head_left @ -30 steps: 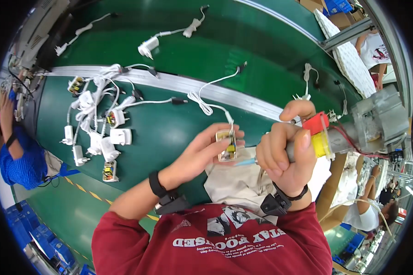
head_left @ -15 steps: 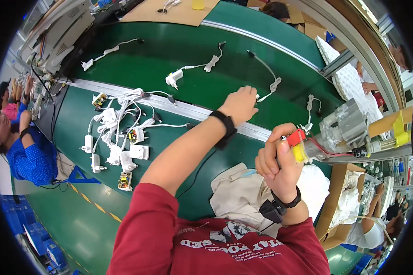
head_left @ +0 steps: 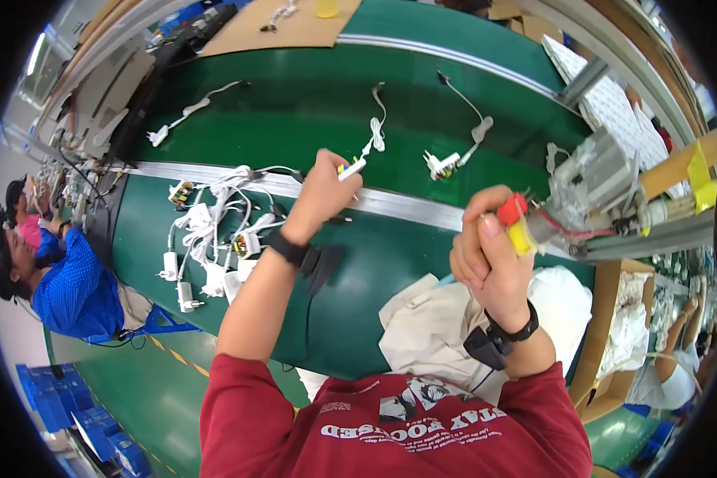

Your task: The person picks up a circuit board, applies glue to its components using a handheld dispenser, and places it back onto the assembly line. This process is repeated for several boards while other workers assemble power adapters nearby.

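Note:
My left hand (head_left: 327, 195) is closed on a white power adapter (head_left: 352, 169) at the near edge of the green belt. Yellow parts show at the adapter's side, and its white cable (head_left: 377, 134) trails away over the belt. To the right, another adapter (head_left: 442, 165) with its inner parts partly exposed lies on the belt beside its bundled cable. My right hand (head_left: 494, 247) is curled round the red-and-yellow end (head_left: 513, 211) of a grey, tape-wrapped device (head_left: 597, 179) with red wires. The fingers hide part of that end.
A tangled pile of white adapters and cables (head_left: 207, 219) covers the near-left bench. Another adapter (head_left: 159, 135) lies far left on the belt. Beige cloth (head_left: 422, 319) lies before me, and a cardboard box (head_left: 601, 342) stands right. A co-worker in blue (head_left: 84, 279) sits left.
My left hand has left the exposed adapter on the belt, moved left, and taken hold of another adapter, drawing it nearer. My right hand stays on the red-and-yellow end.

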A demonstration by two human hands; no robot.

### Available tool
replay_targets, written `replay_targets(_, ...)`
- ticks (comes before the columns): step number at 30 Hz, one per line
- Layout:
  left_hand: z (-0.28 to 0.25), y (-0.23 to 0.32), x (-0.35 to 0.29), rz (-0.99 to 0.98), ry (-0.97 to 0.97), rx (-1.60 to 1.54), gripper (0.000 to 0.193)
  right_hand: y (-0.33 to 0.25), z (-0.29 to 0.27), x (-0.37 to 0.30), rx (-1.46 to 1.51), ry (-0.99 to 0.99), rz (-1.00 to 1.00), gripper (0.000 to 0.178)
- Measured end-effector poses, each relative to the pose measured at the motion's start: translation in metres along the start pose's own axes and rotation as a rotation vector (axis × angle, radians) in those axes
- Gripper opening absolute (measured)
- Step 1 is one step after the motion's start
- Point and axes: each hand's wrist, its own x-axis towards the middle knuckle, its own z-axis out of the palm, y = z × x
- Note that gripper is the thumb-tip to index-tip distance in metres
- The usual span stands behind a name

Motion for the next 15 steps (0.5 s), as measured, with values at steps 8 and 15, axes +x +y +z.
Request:
replay_targets(8,0.064,-0.012,-0.13,-0.351,-0.347,-0.86,0.038,0.0,-0.005,0.014,-0.033,0.036,0.008,0.021)
replay_targets(15,0.087,-0.006,-0.163,-0.238,-0.654,-1.038,0.042,0.01,-0.001,0.009,-0.004,-0.027,-0.051,0.025)
